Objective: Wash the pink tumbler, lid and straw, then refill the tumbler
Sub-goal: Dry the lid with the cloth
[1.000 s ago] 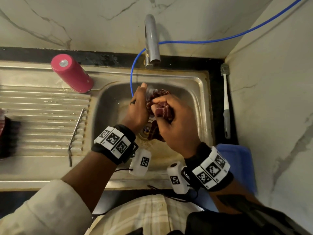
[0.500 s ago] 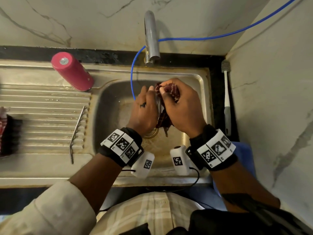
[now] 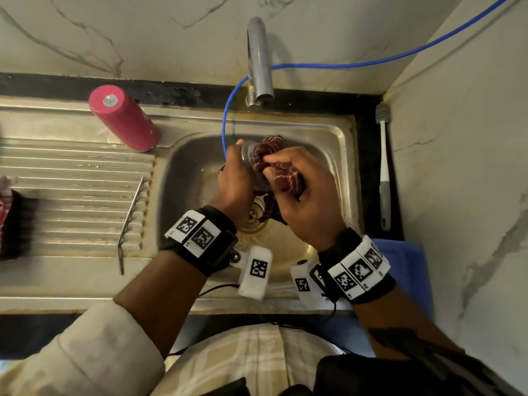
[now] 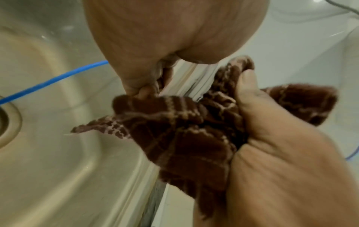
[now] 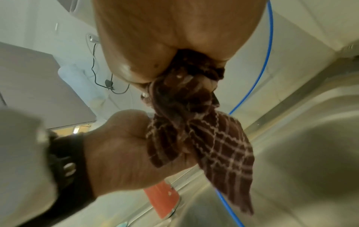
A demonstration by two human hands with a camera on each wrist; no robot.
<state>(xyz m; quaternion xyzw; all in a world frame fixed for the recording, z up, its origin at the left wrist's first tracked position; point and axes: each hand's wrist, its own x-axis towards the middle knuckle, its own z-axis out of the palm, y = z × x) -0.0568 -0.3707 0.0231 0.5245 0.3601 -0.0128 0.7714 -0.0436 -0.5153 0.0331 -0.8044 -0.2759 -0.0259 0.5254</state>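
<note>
Right now both hands meet over the stainless steel sink basin (image 3: 337, 155) at the centre of the head view. The left hand (image 3: 233, 184) curls its fingers round a small clear lid (image 3: 248, 155), holding it just below the chrome tap spout (image 3: 258, 61). The right hand (image 3: 307, 201) grips a bunched maroon checked cloth (image 3: 281, 167) — its fingers closed on the fabric and pressing it against the lid, with a loose corner hanging towards the drain. From the left wrist camera the cloth (image 4: 186, 130) fills the middle of the frame, clamped under the right thumb.

At upper left the pink cylindrical tumbler (image 3: 123, 118) stands upside down on the ribbed steel draining board (image 3: 71, 195). Lower on the board lies a thin bent metal straw (image 3: 130, 221) — well apart from the tumbler. A blue hose (image 3: 357, 64) runs from upper right down into the basin. A white-and-grey bottle brush (image 3: 384, 172) lies on the dark worktop (image 3: 368, 155) at the right.
</note>
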